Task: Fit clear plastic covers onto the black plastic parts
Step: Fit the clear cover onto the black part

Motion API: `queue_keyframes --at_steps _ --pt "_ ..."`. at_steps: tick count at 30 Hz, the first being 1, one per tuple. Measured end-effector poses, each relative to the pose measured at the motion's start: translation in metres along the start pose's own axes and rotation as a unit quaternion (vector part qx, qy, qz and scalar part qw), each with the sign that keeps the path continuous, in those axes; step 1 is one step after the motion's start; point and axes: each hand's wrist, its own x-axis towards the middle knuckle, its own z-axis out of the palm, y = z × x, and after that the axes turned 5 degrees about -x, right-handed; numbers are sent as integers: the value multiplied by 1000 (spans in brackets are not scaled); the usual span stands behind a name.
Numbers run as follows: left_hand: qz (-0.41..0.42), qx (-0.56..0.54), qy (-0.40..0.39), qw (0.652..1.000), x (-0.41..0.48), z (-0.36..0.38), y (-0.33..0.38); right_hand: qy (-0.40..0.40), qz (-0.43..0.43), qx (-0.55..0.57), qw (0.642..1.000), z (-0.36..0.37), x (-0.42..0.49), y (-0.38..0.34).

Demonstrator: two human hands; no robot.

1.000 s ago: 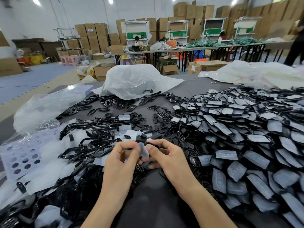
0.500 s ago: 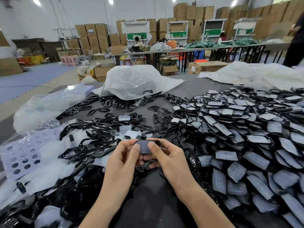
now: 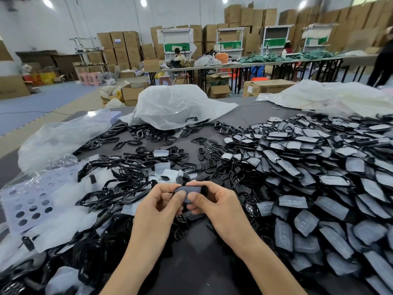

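**A:** Where is the part in work to be found?

**B:** One black part (image 3: 204,189), with a clear cover (image 3: 188,190) laid over its face, is held above the dark table (image 3: 197,262). It is on the near side of the crumpled clear bag (image 3: 178,105), well apart from it.

**A:** How is it gripped?

**B:** It is pinched from both ends. The left hand (image 3: 158,206) is curled round the left end, with the thumb pressed on the cover. The right hand (image 3: 214,204) is curled round the right end, its thumb set just beside the other. Whether the cover is fully seated cannot be told.

**A:** What is seen to the right of the bag?

**B:** A broad heap of covered parts (image 3: 319,188) is spread to the right of the bag and nearer than it. Each black piece is faced with a frosted cover.

**A:** And on the bag's other side?

**B:** Bare black frames (image 3: 119,188) are tangled to the near left of the bag. A few loose covers (image 3: 162,167) are scattered among them, between the bag and the hands. A pale sheet (image 3: 27,203) punched with round holes is seen further to the left of the bag and nearer than it.
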Motion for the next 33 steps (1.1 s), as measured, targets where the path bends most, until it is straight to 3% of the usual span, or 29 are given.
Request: queue_keyframes --at_steps 7,10,21,26,33 --pt "54 109 23 992 -4 3 -5 26 -9 -43 999 3 -1 6" --pt "45 106 5 993 -4 3 -4 52 -19 -51 997 0 1 6" --pt "64 139 -5 988 -10 8 -3 29 -14 -70 997 1 0 7" --pt "22 91 0 996 -6 8 -4 -12 2 -36 999 3 -2 6" --pt "43 106 24 993 -5 6 -6 25 38 72 996 5 1 7"
